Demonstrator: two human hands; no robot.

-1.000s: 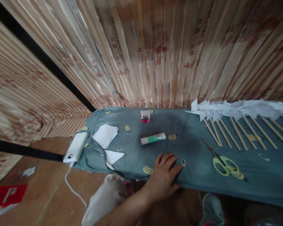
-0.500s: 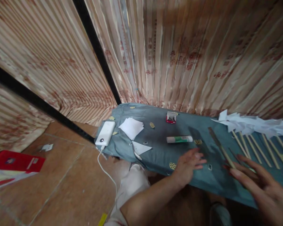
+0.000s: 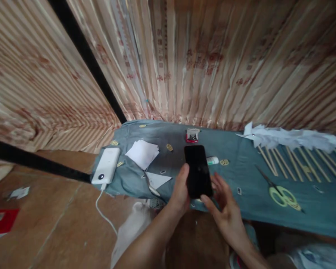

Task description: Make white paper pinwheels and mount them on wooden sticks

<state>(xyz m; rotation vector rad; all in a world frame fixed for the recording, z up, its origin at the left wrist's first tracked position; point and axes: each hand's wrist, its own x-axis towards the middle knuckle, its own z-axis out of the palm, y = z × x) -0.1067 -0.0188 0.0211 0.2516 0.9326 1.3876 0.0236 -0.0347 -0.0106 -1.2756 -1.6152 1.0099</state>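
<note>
A black smartphone (image 3: 198,172) with a dark screen is held up over the near edge of the cloth-covered surface. My left hand (image 3: 182,186) closes on its left edge, thumb along the side. At the lower right corner, my right hand (image 3: 225,209) grips it with the thumb in front and the fingers at the far side. Partly hidden behind the phone lies a glue stick (image 3: 212,160). Scissors with pale green handles (image 3: 281,196) lie on the cloth to the right of my right hand.
White paper pieces (image 3: 143,154) lie left of the phone, beside a white power bank (image 3: 106,166) with a cable. Behind stands a small red box (image 3: 192,135). At right is a white paper form (image 3: 294,138) with several sticks (image 3: 289,164). A dark pole (image 3: 86,56) rises at left.
My right hand has moved left from the scissors' side, bringing the phone, earlier seen as a thin edge, in front of me. My left hand, empty before, now holds it too. The view has shifted right.
</note>
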